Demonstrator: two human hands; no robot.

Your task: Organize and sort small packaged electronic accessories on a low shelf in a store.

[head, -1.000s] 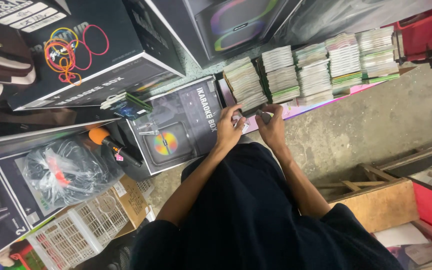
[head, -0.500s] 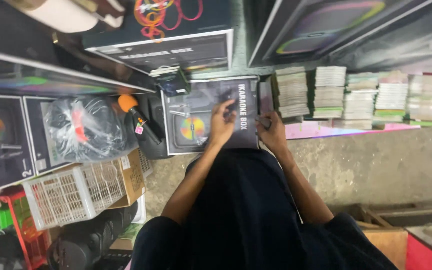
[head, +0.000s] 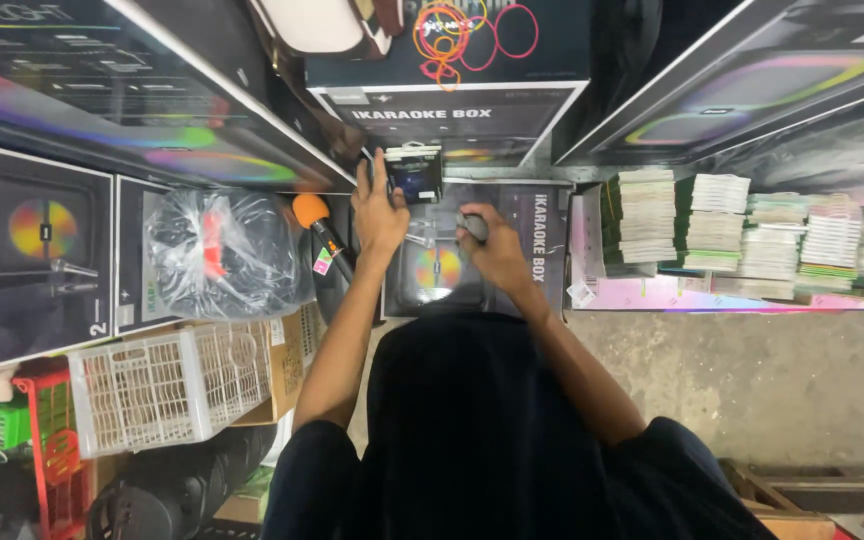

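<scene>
Over the dark box (head: 532,260), the left hand (head: 380,210) pinches a small packet (head: 414,172) while the right hand (head: 492,245) clasps a grey object (head: 472,226), best kept steady and level.

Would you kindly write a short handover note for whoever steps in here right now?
Left hand: raised, holding a small dark packet by its edge.
Right hand: closed on a small grey object, too small to identify.
Both hands are over a dark speaker box lying flat. An orange-headed microphone lies left of it; stacked booklets sit to the right.
Done: packet and grey object are in hand.
Left: neither is set down.
</scene>
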